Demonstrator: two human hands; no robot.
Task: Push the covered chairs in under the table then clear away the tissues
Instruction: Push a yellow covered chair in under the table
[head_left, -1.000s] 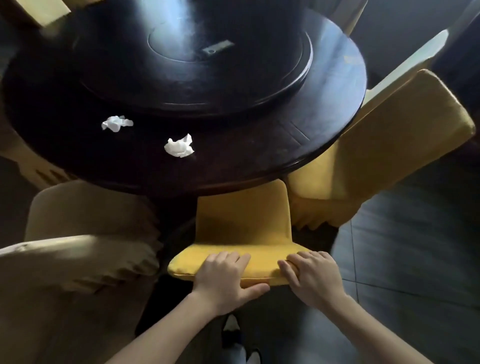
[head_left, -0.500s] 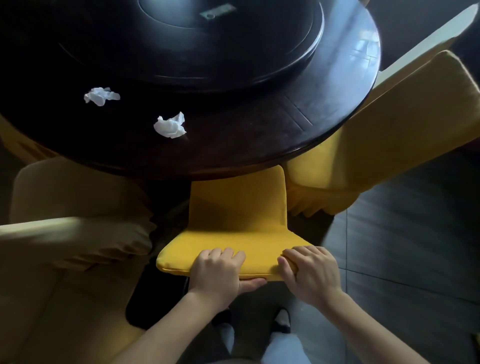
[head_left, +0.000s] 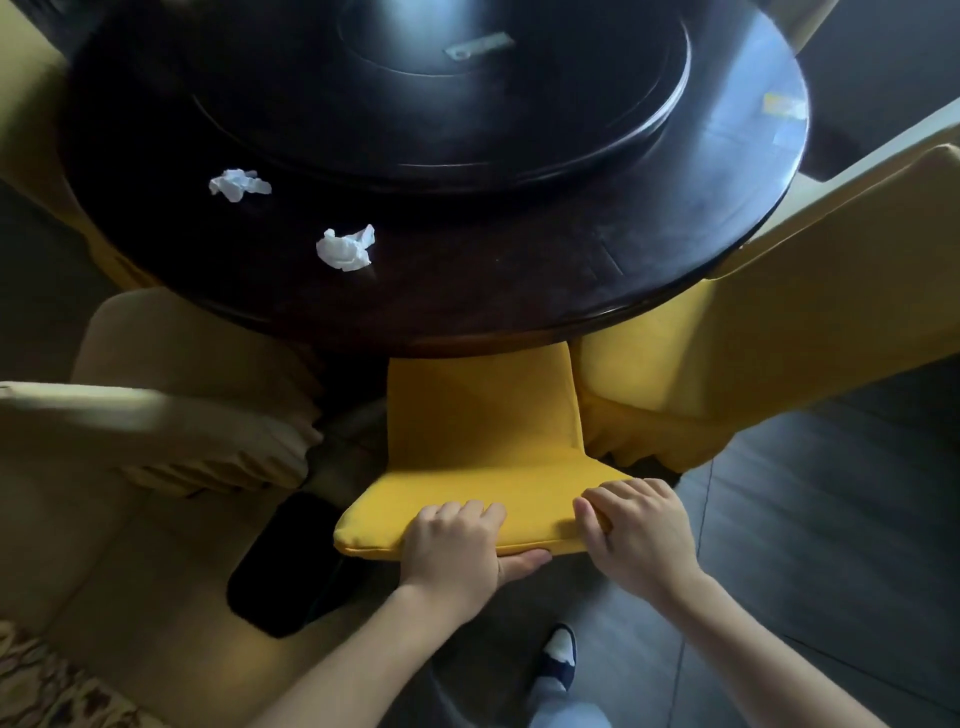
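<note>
A yellow-covered chair (head_left: 478, 431) stands right in front of me, its seat partly under the round dark wooden table (head_left: 519, 291). My left hand (head_left: 457, 556) grips the top edge of its backrest, thumb underneath. My right hand (head_left: 639, 535) grips the same edge further right. Two crumpled white tissues lie on the table's near left part: one tissue (head_left: 345, 248) close to the edge, the other tissue (head_left: 238, 184) further left and back.
A beige-covered chair (head_left: 156, 415) stands at my left and another yellow-covered chair (head_left: 779, 338) at my right, both beside the table. A dark lazy Susan (head_left: 441, 104) fills the table's middle. My foot (head_left: 558, 654) is on the dark tiled floor.
The yellow chair has slid forward with both hands on its backrest, so more of its seat is under the table edge. My view has moved closer to the table.
</note>
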